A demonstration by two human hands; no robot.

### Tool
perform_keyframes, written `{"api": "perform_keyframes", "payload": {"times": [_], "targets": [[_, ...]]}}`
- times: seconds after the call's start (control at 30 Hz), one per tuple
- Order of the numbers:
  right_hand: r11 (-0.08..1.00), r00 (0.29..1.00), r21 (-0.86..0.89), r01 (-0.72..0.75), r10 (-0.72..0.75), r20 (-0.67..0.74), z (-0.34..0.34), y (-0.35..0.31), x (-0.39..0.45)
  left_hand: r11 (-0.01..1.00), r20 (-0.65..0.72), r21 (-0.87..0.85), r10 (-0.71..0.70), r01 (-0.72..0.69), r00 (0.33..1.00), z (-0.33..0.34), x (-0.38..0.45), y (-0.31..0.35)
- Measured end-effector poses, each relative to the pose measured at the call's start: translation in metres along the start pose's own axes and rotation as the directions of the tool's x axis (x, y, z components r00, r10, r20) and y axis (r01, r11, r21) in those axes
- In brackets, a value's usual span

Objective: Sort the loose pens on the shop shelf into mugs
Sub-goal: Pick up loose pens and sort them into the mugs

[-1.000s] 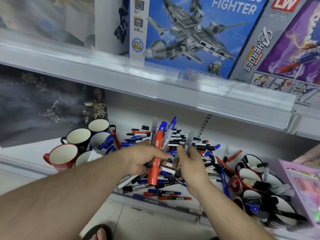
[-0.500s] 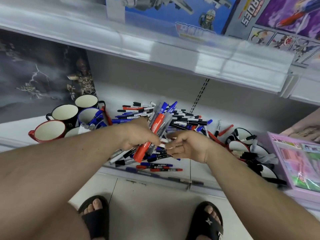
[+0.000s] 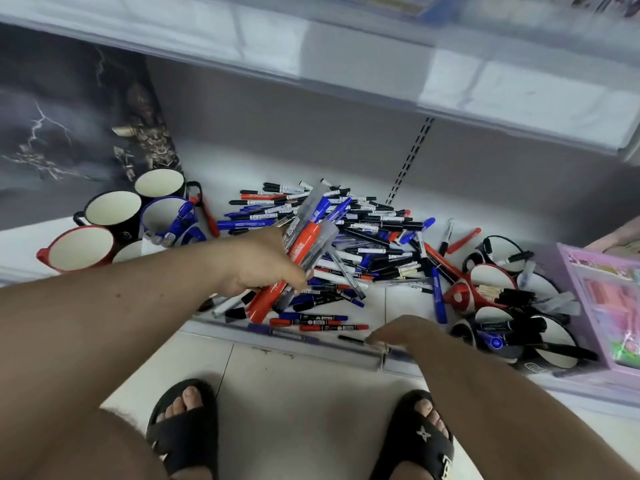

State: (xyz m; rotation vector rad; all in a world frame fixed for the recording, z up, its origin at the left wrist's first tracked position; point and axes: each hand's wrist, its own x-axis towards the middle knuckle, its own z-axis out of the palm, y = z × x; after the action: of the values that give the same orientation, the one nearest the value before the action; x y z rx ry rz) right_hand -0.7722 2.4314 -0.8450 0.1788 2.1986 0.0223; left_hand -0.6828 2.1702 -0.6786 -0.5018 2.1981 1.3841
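A heap of loose red, blue and black pens [image 3: 367, 237] lies in the middle of the shop shelf. My left hand [image 3: 256, 261] hovers over the heap's near left side, closed around a bundle of pens [image 3: 304, 244] that includes a fat red marker and blue ones. My right hand [image 3: 398, 332] is low at the shelf's front edge, palm down, fingers near a thin black pen [image 3: 349, 338]; nothing shows in its grip. Mugs stand at the left: a red mug [image 3: 74, 249], black mugs [image 3: 112, 209], and a blue mug [image 3: 166, 216] holding blue pens. Tipped mugs [image 3: 491, 292] at the right hold black pens.
An upper shelf edge [image 3: 346, 64] overhangs the work area. A dark poster box [image 3: 69, 126] stands behind the left mugs. A pink toy box [image 3: 602, 306] sits at the far right, with another person's hand [image 3: 616, 239] behind it. My sandalled feet [image 3: 187, 427] stand on the tiled floor.
The view tilted downward. My right hand left the bundle and dropped to the shelf's front edge. My left hand still grips the bundle of pens.
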Motion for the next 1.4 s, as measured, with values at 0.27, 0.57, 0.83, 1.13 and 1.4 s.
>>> {"api": "perform_keyframes", "payload": {"times": [0.27,0.57,0.83,1.13,1.4], "targets": [[0.991,0.999,-0.132,0.016,-0.022,-0.043,0.009,0.001,0.016,0.999,-0.006,0.044,-0.014,0.015,1.0,0.001,0.002,0.001],[0.92,0.995,0.392,-0.014,0.05,-0.082,0.001,0.02,0.009,0.997,0.017,0.058,0.042,-0.043,0.999,0.017,0.003,0.013],[0.506,0.967,0.825,0.252,-0.103,-0.232,-0.036,0.029,-0.034,0.997,0.045,-0.016,0.077,-0.076,0.996,0.026,-0.001,0.039],[0.336,0.896,0.845,0.417,-0.308,-0.319,-0.091,0.071,-0.109,0.986,0.034,-0.14,0.099,-0.093,0.994,0.031,-0.004,0.053],[0.799,0.771,0.4,0.448,-0.119,-0.626,-0.159,0.139,-0.113,0.963,0.067,-0.25,0.12,-0.099,0.991,0.06,-0.01,0.065]]}}
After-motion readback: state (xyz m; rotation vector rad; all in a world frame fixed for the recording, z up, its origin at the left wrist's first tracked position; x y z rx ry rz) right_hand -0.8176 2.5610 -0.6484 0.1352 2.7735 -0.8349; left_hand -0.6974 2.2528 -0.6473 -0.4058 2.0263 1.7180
